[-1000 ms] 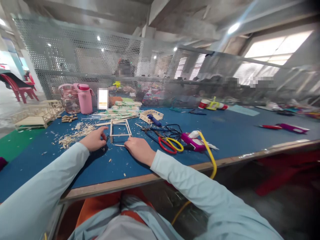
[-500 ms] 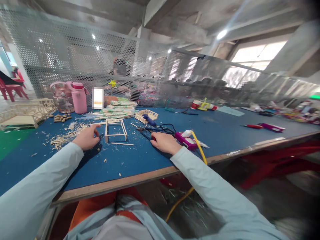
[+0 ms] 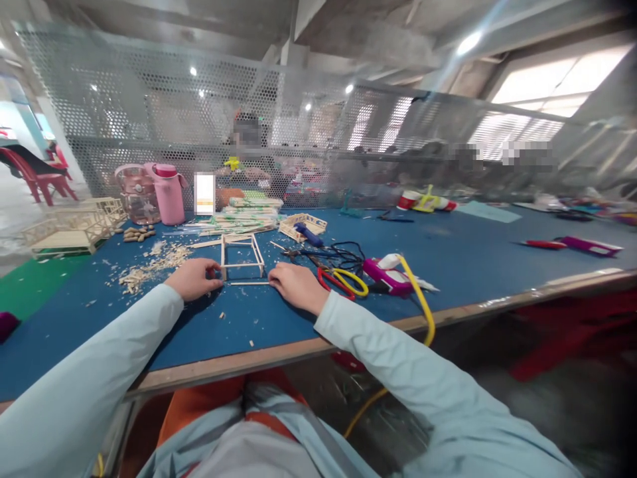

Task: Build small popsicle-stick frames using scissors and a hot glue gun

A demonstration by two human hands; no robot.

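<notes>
A small open frame of pale wooden sticks stands on the blue tabletop. My left hand is at its front left leg, with curled fingers and the fingertips against the wood. Just in front of the frame a loose thin wooden stick lies flat. The fingers of my right hand are pinched on the right end of this stick. Right beside that hand are scissors with one red and one yellow handle loop, and dark-handled pliers.
Wood scraps lie left of the frame. Behind stand a pink bottle, stick bundles and a wooden tray-like piece with a blue tool. A purple power strip with a yellow cable lies right.
My right hand has left the scissors and pliers and moved left to the stick's end, uncovering the scissors. My left hand has moved right to the frame's leg. The view has shifted slightly.
</notes>
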